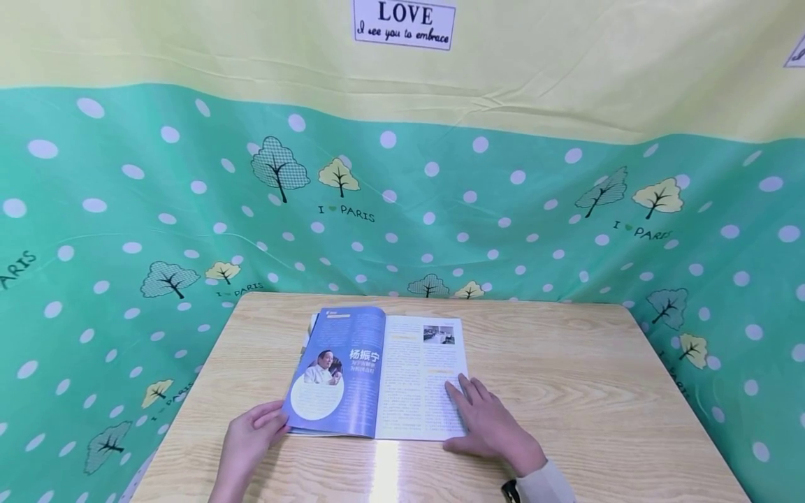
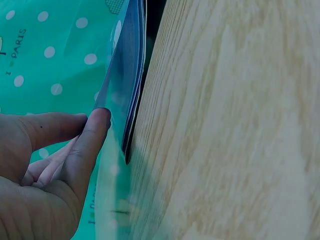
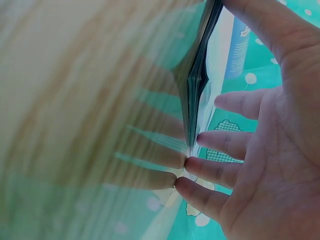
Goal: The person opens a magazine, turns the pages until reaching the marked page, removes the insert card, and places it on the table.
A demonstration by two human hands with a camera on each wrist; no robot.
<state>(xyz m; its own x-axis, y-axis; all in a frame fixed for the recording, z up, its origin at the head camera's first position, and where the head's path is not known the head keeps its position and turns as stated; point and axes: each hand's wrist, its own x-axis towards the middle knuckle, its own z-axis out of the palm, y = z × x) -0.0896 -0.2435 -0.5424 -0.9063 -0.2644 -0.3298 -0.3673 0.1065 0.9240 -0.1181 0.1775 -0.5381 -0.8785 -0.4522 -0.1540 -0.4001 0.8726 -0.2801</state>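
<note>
An open magazine (image 1: 409, 402) lies on the wooden table, its left page (image 1: 361, 391) blue with a portrait photo and white Chinese lettering. The right page is white with columns of text and a small photo at the top. At the lower left corner, my left hand (image 1: 251, 433) pinches the edge of a leaf between thumb and finger. In the left wrist view that leaf (image 2: 111, 82) stands apart from the pages under it. My right hand (image 1: 493, 423) rests with spread fingers on the right page's outer edge; in the right wrist view its fingertips (image 3: 192, 164) touch the table and the magazine's edge.
The light wooden table (image 1: 578, 377) extends on both sides of the magazine. Behind and beside it hangs a green and yellow cloth (image 1: 402, 168) with white dots, printed trees and lettering. A dark band (image 1: 511, 491) sits at my right wrist.
</note>
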